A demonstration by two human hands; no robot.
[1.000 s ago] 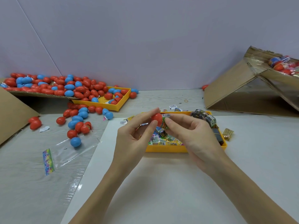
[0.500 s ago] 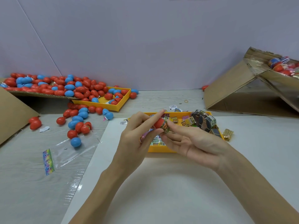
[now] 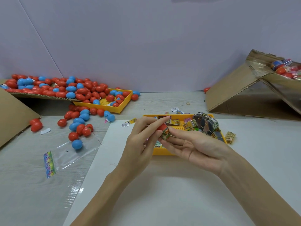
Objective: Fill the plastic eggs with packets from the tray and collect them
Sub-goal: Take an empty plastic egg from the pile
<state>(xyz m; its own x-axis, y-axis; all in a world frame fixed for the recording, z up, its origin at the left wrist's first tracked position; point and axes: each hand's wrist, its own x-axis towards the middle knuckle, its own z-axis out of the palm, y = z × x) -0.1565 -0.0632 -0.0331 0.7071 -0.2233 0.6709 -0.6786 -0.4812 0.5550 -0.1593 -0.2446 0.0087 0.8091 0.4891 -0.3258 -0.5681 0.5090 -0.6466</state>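
My left hand (image 3: 140,144) pinches a red plastic egg half (image 3: 162,127) between thumb and fingers, above the near left part of the yellow packet tray (image 3: 162,152). A small printed packet (image 3: 166,134) sticks out of the egg's open end. My right hand (image 3: 195,147) lies palm up beside it, and its thumb and fingertips hold the packet at the egg's mouth. The tray holds several loose packets and a banded bundle of packets (image 3: 206,123).
A heap of red and blue eggs (image 3: 53,88) spreads over cardboard and a second yellow tray (image 3: 120,108) at the far left. Loose eggs (image 3: 79,126) and a clear bag (image 3: 65,154) lie left. A tilted cardboard box (image 3: 244,92) with filled eggs (image 3: 286,67) stands right.
My right hand has turned palm up and dropped lower, uncovering the tray's packets. The egg has tipped its open end towards the right hand, and the packet now shows at its mouth.
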